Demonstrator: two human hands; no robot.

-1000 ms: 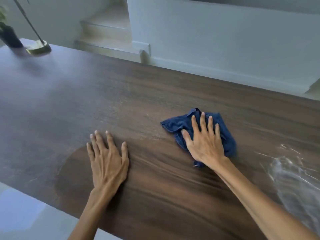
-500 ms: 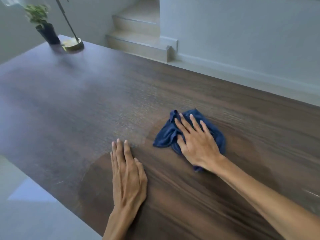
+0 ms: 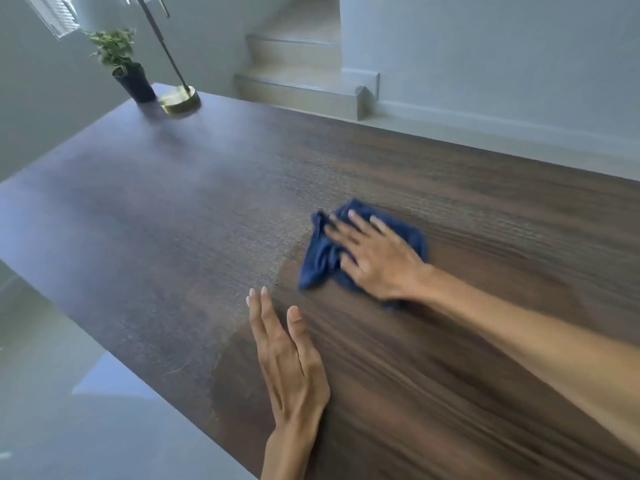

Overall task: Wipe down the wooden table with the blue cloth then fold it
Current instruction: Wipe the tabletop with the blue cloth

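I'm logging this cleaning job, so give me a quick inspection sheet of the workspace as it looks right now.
Surface: wooden table, dark where wiped near the hands, hazy and dull toward the far left.
Job's things: blue cloth, bunched, not folded.
Clutter: potted plant and brass lamp base at the far corner.
Hands: right hand pressed flat on the cloth; left hand flat on bare wood, holding nothing.
Cables: nothing seen.
Surroundings: stair steps and a white wall behind the table.
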